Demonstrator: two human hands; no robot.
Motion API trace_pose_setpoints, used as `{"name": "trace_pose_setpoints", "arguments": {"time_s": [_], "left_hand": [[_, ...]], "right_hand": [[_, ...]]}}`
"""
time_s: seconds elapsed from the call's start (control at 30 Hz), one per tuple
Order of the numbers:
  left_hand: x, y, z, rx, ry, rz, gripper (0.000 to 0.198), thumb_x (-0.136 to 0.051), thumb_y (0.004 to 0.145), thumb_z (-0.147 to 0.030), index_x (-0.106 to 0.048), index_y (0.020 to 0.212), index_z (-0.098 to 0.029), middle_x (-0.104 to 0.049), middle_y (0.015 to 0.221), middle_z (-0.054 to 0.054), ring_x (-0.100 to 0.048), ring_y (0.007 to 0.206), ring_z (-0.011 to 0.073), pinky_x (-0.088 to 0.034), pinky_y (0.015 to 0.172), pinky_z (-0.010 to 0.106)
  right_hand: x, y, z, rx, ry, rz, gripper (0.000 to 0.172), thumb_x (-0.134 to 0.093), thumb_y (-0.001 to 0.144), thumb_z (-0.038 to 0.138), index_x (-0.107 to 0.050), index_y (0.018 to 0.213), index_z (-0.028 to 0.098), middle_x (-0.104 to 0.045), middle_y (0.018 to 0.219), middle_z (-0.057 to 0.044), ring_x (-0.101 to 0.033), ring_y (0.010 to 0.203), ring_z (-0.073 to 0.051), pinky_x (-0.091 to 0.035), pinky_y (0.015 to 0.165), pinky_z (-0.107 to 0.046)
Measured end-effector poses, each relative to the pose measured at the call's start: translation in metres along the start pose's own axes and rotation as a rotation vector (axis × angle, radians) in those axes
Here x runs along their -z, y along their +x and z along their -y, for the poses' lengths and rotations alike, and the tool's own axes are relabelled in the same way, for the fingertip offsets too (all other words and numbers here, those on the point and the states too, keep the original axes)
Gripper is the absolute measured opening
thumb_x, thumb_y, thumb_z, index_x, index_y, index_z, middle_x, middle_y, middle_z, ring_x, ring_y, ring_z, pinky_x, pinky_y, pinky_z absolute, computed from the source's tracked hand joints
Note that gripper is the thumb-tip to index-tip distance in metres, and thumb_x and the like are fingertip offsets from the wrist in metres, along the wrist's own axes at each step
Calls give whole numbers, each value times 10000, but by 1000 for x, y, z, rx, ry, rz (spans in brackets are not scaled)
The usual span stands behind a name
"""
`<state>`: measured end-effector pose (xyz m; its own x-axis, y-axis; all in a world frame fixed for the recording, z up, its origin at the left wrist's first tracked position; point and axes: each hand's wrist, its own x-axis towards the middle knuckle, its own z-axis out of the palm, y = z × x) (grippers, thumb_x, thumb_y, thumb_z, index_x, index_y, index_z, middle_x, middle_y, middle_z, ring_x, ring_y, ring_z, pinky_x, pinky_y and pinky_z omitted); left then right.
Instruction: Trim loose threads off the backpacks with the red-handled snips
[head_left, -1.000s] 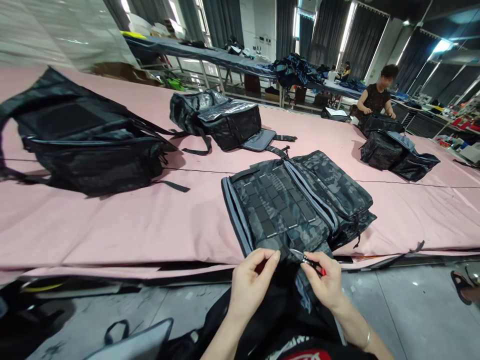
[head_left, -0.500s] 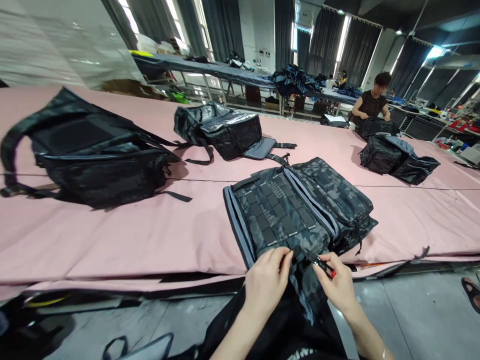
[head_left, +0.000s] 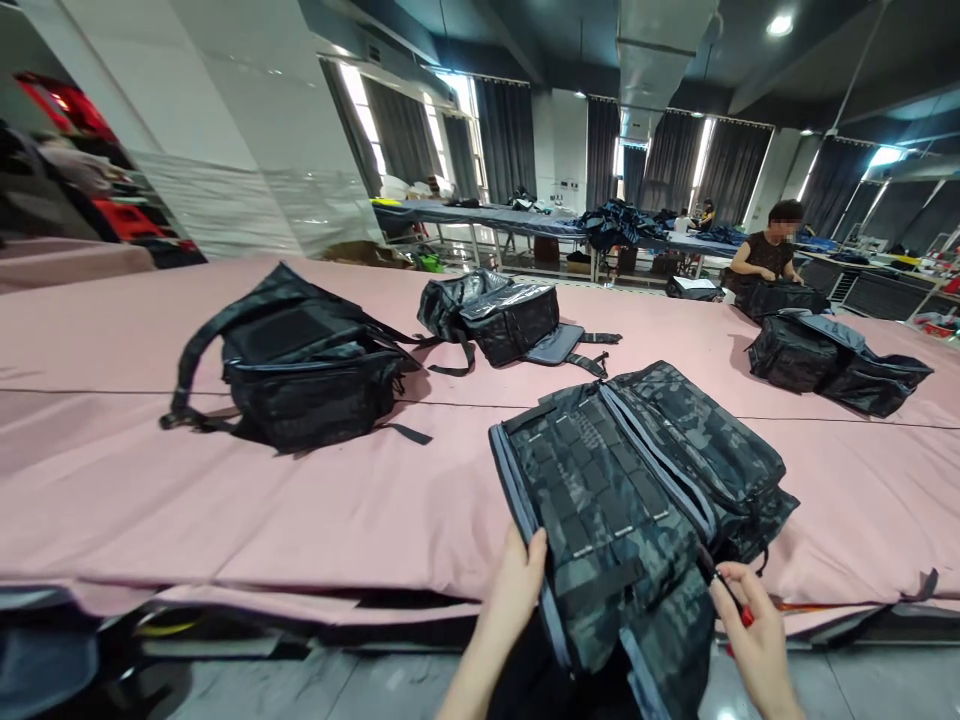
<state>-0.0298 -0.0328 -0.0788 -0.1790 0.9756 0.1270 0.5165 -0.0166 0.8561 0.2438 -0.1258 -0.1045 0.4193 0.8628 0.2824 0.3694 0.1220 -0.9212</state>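
Observation:
A dark camouflage backpack (head_left: 600, 510) lies partly on the pink-covered table, its lower end hanging over the front edge toward my body. Rows of black webbing cross its panel, and its grey-lined zipped openings gape. My left hand (head_left: 515, 585) is closed on the bag's left zipped edge, thumb on top and fingers underneath, partly hidden. On the other side, my right hand (head_left: 756, 625) grips small thread snips (head_left: 721, 585), dark with a bit of red showing. Their tip is at the bag's right side; whether the blades touch fabric I cannot tell.
Another backpack (head_left: 315, 370) stands to the left on the pink cloth (head_left: 337, 520). Farther back lies an opened bag (head_left: 510, 320); at the right is one more bag (head_left: 832, 360). A co-worker (head_left: 769, 250) handles a dark bag behind it. Curtained windows line the far wall.
My left hand has left the bag's lower strap area and now holds its left edge. The right hand, with the snips, has shifted right. More of the bag's lower end shows; the view has tilted up.

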Motion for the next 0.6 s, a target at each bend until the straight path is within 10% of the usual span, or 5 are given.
{"name": "trace_pose_setpoints", "arguments": {"time_s": [0.27, 0.43, 0.6], "left_hand": [[-2, -82, -73, -222, -34, 824, 286, -488, 813, -345, -583, 582, -206, -598, 526, -10, -585, 518, 162, -425, 494, 234], [2, -33, -70, -376, 234, 126, 285, -572, 781, -378, -568, 987, -182, -623, 983, 85, -577, 943, 250, -457, 823, 368], [-19, -26, -45, -342, 501, 127, 283, -550, 783, -200, -501, 1060, -162, -586, 976, 94, -595, 893, 231, -485, 757, 338]], "right_hand": [[39, 56, 68, 121, -257, 167, 280, -481, 848, 453, -517, 959, 199, -550, 696, 0, -520, 623, -140, -419, 584, -243], [47, 64, 85, 162, -429, 376, 241, -413, 878, 435, -513, 931, 222, -582, 765, -6, -533, 685, -154, -421, 653, -273], [35, 77, 80, 222, -459, 536, 171, -410, 879, 366, -496, 928, 227, -601, 833, -10, -558, 750, -163, -418, 677, -282]]}}
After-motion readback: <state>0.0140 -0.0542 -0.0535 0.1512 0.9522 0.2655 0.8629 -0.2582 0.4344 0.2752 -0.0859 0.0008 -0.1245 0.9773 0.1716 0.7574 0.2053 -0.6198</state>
